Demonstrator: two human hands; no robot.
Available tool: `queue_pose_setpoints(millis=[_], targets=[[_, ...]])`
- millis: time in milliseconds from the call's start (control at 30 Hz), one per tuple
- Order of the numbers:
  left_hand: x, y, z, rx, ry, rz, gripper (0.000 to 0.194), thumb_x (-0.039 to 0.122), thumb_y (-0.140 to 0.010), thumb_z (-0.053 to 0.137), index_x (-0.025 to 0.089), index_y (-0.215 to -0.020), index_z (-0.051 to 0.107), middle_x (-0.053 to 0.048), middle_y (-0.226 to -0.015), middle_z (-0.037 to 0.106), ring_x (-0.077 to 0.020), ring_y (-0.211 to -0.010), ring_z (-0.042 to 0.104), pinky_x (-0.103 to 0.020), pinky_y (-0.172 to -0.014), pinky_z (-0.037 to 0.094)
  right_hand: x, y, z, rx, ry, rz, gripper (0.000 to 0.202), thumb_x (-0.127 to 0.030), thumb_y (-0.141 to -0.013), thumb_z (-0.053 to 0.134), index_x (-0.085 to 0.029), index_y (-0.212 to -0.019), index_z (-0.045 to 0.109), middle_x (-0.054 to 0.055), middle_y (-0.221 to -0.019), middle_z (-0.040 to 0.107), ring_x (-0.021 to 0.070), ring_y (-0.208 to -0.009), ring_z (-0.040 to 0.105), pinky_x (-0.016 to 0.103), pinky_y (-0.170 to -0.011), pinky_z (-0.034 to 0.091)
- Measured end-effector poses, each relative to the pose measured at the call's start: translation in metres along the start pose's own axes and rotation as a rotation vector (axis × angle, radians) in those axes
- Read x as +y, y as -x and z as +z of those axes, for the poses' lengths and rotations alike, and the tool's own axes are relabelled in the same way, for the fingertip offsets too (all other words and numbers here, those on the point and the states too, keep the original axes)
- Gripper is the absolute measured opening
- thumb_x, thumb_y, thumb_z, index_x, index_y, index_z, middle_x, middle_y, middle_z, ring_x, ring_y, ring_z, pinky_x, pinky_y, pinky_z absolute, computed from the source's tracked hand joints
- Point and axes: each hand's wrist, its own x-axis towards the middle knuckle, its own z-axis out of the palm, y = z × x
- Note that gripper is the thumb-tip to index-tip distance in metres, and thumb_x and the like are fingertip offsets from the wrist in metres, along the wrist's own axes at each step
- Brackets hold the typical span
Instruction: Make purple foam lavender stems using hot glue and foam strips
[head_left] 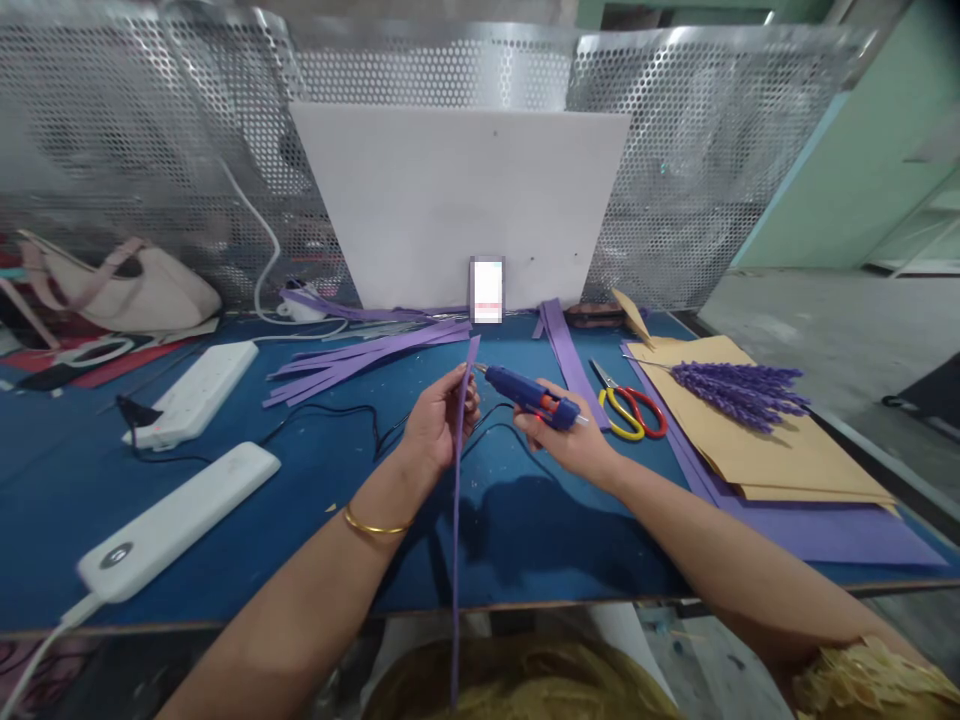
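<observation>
A long, thin purple paper strip is pinched in my left hand; its upper end sticks up past the fingers and the rest hangs below the table's front edge. My right hand is wrapped round a blue hot glue gun with an orange part on its side and a clear glue stick at its back. The gun's nozzle points left, close to the strip near my left fingertips; whether it touches I cannot tell. More purple strips lie fanned out behind my left hand.
Yellow-and-red scissors lie right of the glue gun. Brown paper sheets bear a purple lavender bunch. White power strips lie left, with black cords across the blue table. A white board stands behind.
</observation>
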Motion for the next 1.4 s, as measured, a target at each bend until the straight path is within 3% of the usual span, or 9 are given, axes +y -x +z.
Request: queue_pose_setpoints(millis=[500,900,1400], targets=[[-0.0004,0.0,0.0001,0.024,-0.024,0.0,0.021,0.017,-0.088,0.061,0.013,-0.068,0.058,0.004,-0.051,0.051,-0.0052,-0.039,0.044,-0.016,-0.038,0.036,0.0008,-0.0014,-0.0004,0.005,0.006,-0.008,0.035,-0.05,-0.081,0.073,-0.02,-0.085,0.055,-0.006,-0.062,0.051,0.0098,-0.049,0.052,0.025,-0.05,0.043],[-0.0027,-0.0018,-0.0014,0.034,-0.097,0.047,0.02,0.02,-0.076,0.073,0.014,-0.066,0.057,0.004,-0.052,0.053,-0.0047,-0.041,0.045,-0.016,-0.04,0.035,-0.0003,-0.0024,-0.0004,0.049,0.015,-0.012,0.036,-0.049,-0.08,0.074,-0.021,-0.083,0.053,-0.007,-0.059,0.05,0.0093,-0.046,0.05,0.024,-0.047,0.041],[-0.0022,-0.0027,-0.0032,0.021,-0.095,0.071,0.018,0.022,-0.074,0.074,0.013,-0.069,0.059,0.005,-0.053,0.052,-0.0047,-0.042,0.044,-0.016,-0.04,0.033,-0.006,-0.0029,-0.0016,-0.029,0.019,0.061,0.041,-0.056,-0.078,0.074,-0.022,-0.076,0.053,-0.007,-0.047,0.05,0.0102,-0.04,0.046,0.025,-0.043,0.036]])
